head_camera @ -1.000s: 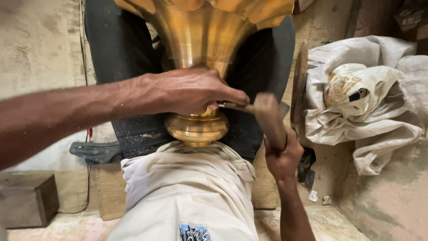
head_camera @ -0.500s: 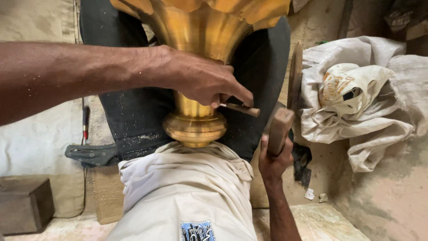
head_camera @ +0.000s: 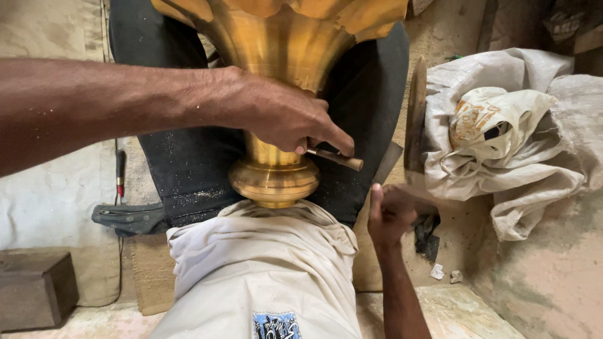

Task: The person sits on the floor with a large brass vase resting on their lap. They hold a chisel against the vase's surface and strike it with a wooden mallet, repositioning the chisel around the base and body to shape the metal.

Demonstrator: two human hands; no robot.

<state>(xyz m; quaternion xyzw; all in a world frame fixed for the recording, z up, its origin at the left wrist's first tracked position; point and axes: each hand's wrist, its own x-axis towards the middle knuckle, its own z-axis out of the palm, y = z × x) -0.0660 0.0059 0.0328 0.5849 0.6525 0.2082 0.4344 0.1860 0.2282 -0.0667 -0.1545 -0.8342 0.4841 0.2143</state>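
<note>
A large brass vessel [head_camera: 276, 44] lies with its round base [head_camera: 274, 182] against my lap, which a white cloth [head_camera: 264, 263] covers. My left hand [head_camera: 282, 116] reaches over the vessel's neck and is shut on a short metal chisel [head_camera: 336, 159]. The chisel's tip sits at the neck and its butt points right. My right hand [head_camera: 389, 213] is a fist to the right of the base, shut on a hammer [head_camera: 385, 164]. The hammer shows as a grey blur above the fist, apart from the chisel's butt.
Dark cloth [head_camera: 188, 163] lies under the vessel. Crumpled pale sacks [head_camera: 502, 138] are piled at the right with a wooden stick [head_camera: 414, 113] upright beside them. A dark block [head_camera: 34, 289] sits at the lower left, a dark tool [head_camera: 125, 216] beside it on the floor.
One second ago the hammer head was at the chisel's butt. It has since swung back, right and downward. My left hand and chisel stay at the vessel's neck.
</note>
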